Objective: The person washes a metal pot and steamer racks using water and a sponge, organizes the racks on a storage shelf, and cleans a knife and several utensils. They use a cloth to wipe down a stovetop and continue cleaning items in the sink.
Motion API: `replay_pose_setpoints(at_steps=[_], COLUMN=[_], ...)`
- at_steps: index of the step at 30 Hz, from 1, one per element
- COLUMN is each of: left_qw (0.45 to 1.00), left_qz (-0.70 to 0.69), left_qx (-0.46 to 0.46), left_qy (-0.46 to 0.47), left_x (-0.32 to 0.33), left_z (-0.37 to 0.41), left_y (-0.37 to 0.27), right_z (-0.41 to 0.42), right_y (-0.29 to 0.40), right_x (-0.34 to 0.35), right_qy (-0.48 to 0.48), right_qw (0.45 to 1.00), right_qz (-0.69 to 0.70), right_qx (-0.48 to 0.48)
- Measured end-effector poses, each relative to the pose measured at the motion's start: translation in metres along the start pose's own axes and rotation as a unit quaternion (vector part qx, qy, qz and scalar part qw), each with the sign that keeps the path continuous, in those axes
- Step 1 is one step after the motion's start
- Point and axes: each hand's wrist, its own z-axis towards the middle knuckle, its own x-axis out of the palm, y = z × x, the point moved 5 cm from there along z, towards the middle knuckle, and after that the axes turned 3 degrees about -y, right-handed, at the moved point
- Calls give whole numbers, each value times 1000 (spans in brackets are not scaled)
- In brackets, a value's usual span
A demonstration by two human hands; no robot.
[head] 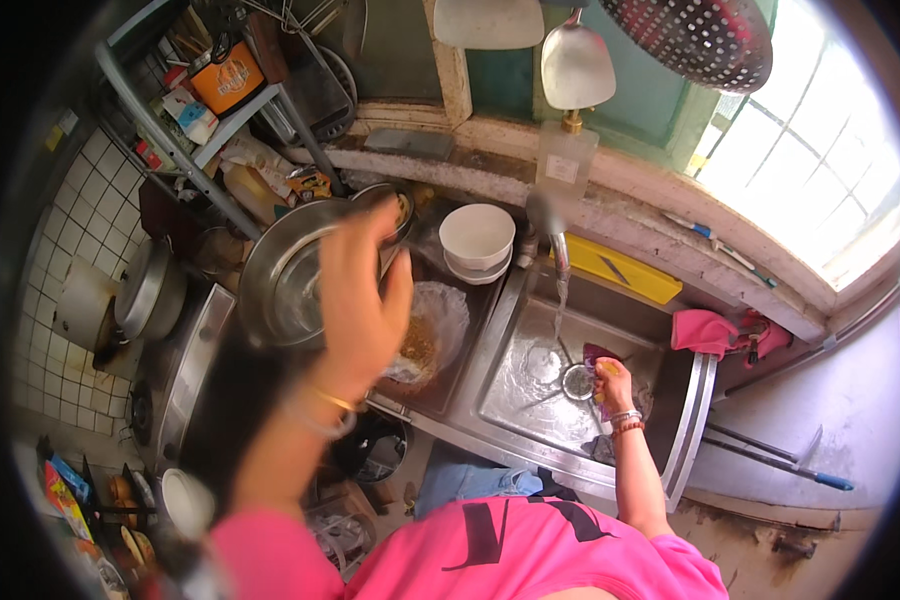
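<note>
My left hand (360, 307), blurred, is raised over the counter in front of a large metal basin (274, 300). Its thumb stands apart from the fingers, and nothing is in it. My right hand (615, 386) reaches low into the stainless steel sink (521, 409), beside the drain strainer (577, 381). It grips a purple and yellow cloth or scrubber (598, 352), partly hidden by the fingers. Water runs from the faucet (560, 259) onto the wet sink floor. A dark crumpled rag (601, 450) lies at the sink's near side.
White bowls (477, 234) are stacked left of the faucet, near a clear plastic bag (450, 307) with brown crumbs. A yellow slicer (619, 271) leans behind the sink. Pink cloth (701, 330) hangs at its right corner. Overhead hang a spatula (577, 64) and a perforated ladle (697, 41).
</note>
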Motion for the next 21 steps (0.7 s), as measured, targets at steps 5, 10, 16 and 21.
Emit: replay_pose_setpoints(at_steps=[5,10,16,21], left_qw=[972,916,840,832], left_qz=[35,103,211,232], left_qx=[-198,-296,-302,-267], left_qy=[121,249,398,429], left_x=[26,66,97,122], left_z=[-150,-256,-325,-330], left_y=[32,66,92,88], right_z=[17,13,1,67], right_y=[-35,-62,-44,3], right_x=[8,27,148,204], right_qy=[-61,15,55,-164], right_qw=[979,952,903,880], right_qz=[-193,-304,-382,-248], right_qx=[-1,-16,-189,-370])
